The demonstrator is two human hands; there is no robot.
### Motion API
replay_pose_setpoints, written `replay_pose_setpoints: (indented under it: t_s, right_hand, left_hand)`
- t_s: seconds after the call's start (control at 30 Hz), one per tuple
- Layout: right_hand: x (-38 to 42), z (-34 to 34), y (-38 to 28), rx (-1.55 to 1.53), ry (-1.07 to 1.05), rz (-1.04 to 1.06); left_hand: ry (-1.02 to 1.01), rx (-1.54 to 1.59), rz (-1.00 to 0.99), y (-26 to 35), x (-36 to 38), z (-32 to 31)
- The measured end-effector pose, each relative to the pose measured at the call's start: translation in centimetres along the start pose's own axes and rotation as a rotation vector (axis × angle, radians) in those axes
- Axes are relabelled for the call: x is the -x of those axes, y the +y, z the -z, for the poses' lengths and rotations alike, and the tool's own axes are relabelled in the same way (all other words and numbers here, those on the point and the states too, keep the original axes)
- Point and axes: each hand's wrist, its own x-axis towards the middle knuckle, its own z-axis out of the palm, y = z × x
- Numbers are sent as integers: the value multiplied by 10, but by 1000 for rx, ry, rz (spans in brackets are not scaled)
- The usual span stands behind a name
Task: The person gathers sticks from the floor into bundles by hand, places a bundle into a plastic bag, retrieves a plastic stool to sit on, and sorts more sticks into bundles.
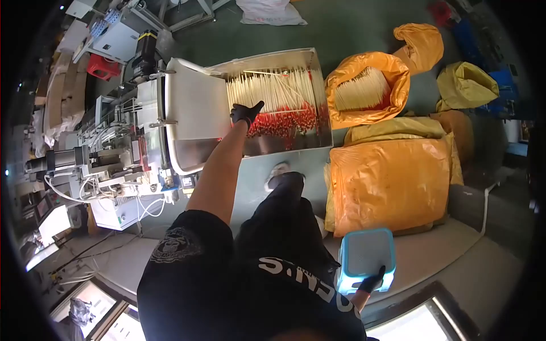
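My left hand (247,112), in a black glove, reaches over the metal tray (275,152) and touches the thin pale sticks (264,88), thumb and fingers apart. The sticks lie side by side in a dense layer, with red ends (284,122) toward me; a few lie crosswise on top. At the lower right, my right hand (372,281), also gloved in black, grips the edge of a blue stool (368,250) with a grey top. Its fingers are partly hidden.
A machine (114,162) with hoses adjoins the tray's left side, below a pale cover plate (196,102). To the right stand an open orange sack (398,85) of sticks, a stacked orange bundle (389,182) and a yellow sack (466,85). My shoe (277,173) is below the tray.
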Motion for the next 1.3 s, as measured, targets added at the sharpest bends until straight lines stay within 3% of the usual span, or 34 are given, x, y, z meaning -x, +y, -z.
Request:
replay_pose_setpoints:
  t_s: [0.2, 0.3, 0.33, 0.37, 0.43, 0.47, 0.57, 0.6, 0.63, 0.7, 0.77, 0.8, 0.83, 0.9, 0.97, 1.03, 1.27, 1.3]
  right_hand:
    - [-51, -8, -46, 273, -74, -6]
    - [-57, -30, -70, 378, 64, 42]
    - [-76, -23, -82, 413, -59, -89]
    - [-92, -29, -90, 429, -69, -86]
    - [-117, -33, -99, 322, -198, -100]
    - [-137, -32, -109, 252, -264, -254]
    - [-182, -52, -121, 104, -317, -345]
    - [-167, -83, -132, 171, -318, -204]
    - [-163, -104, -146, 176, -319, -200]
    - [-161, -132, -166, 316, -285, -89]
    - [-163, -148, -175, 314, -279, -9]
    - [-165, -154, -177, 325, -284, 31]
    - [-168, -158, -178, 339, -284, 72]
    - [-167, -173, -183, 318, -241, 80]
    - [-167, -179, -194, 310, -290, 67]
    - [-178, -169, -198, 354, -241, 68]
    - [-181, -176, -207, 379, -304, 174]
    - [-184, -182, -207, 360, -285, 173]
  left_hand:
    - [53, -122, 184, 37, -18, -10]
    - [31, -51, 162, 55, -12, -30]
    - [13, -16, 141, 59, -13, -45]
    - [-1, 20, 113, 64, -15, -54]
    - [-44, 7, 34, 71, -11, -56]
    - [-44, -27, 25, 69, -13, -59]
    - [-95, -123, 40, 63, -27, -71]
    - [-153, -189, 49, 64, -32, -72]
    - [-155, -185, 53, 66, -38, -66]
    - [-393, -104, 86, 59, -52, -40]
    - [-287, 11, 111, 61, -55, 5]
    - [-99, -65, 168, 59, -54, 16]
    - [86, -141, 223, 52, -52, 20]
    - [174, -4, 399, 5, -85, 1]
    - [-15, 239, 300, -19, -120, -22]
    - [-80, 101, 328, 41, -82, -18]
    - [-141, 108, 231, 80, -67, -55]
    - [-67, 70, 195, 71, -74, -68]
